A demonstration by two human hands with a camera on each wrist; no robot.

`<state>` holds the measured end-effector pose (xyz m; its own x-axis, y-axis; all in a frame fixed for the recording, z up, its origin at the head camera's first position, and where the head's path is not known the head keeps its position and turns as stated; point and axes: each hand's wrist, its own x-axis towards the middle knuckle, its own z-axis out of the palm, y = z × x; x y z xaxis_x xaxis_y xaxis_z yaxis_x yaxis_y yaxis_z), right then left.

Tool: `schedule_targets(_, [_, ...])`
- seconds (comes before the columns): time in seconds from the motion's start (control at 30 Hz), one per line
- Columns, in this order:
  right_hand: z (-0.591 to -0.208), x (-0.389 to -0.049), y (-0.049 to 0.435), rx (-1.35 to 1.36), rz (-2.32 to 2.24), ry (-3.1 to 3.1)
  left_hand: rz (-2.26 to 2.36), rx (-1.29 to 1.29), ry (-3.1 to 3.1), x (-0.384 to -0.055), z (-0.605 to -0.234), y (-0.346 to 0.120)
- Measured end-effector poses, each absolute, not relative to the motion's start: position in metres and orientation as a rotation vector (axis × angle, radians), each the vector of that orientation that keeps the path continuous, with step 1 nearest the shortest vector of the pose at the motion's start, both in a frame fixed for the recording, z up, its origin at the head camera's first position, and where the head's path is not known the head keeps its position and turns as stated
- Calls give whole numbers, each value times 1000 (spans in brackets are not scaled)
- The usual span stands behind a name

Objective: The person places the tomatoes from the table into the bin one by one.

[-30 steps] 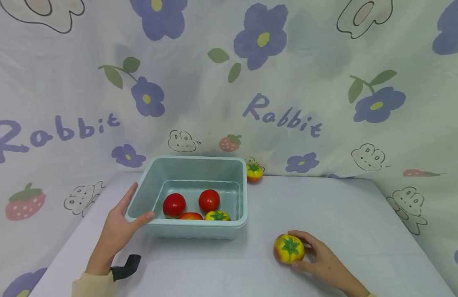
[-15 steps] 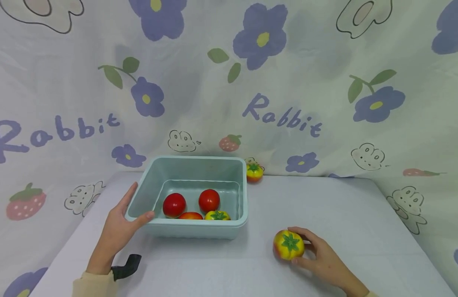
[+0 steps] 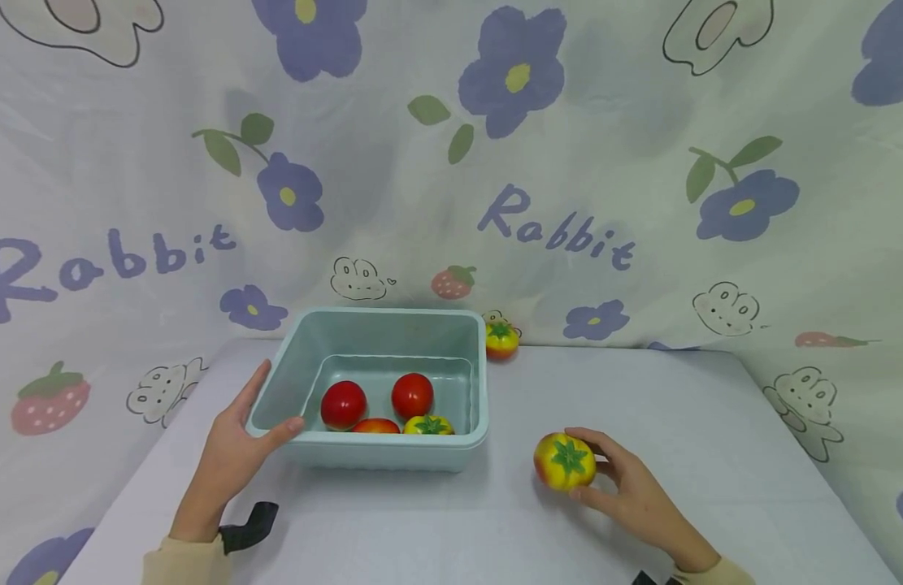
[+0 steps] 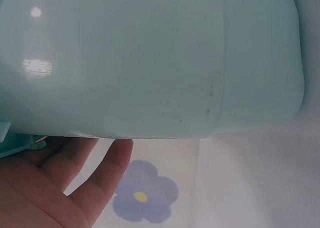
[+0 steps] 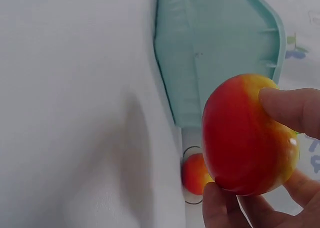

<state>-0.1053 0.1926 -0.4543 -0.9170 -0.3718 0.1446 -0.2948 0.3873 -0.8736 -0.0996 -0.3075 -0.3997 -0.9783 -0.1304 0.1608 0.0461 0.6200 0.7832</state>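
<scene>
My right hand (image 3: 627,491) holds a yellow-and-red toy tomato (image 3: 564,461) with a green star-shaped top, thumb and fingers round its sides. In the right wrist view the tomato (image 5: 247,138) is raised off the table, its red underside showing. On the left, my left hand (image 3: 235,451) grips the front left corner of a pale blue-green plastic bin (image 3: 378,453), thumb over the rim and fingers along the outer side. Inside lie two red tomatoes (image 3: 344,405), an orange-red one (image 3: 376,426) and a yellow one (image 3: 431,425), the last two partly hidden by the front wall.
Another yellow-and-red tomato (image 3: 501,341) sits at the table's back edge, partly behind the bin's right side. The white-covered table (image 3: 641,406) meets a hanging cloth (image 3: 392,187) printed with flowers and rabbits. A black strap (image 3: 249,526) is on the left wrist.
My right hand has moved away from me and slightly left, carrying the tomato with it. The left hand and the bin stay in place.
</scene>
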Motion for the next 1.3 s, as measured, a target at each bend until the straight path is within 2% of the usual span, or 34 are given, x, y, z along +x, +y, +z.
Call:
schedule_targets(0.5, [-441,-118,176,-606,-1596,2605,-1290,75,-2641,-99,-401,-308])
schedule_targets(0.93, [-426,-129,161,-776,-1725,2568,-1280,58,-2637,-100,-401,-309])
schedule_targets(1.3, [-413,-135,148,-731,-1770,2551,-1274,82,-2653,-100,-400,-309])
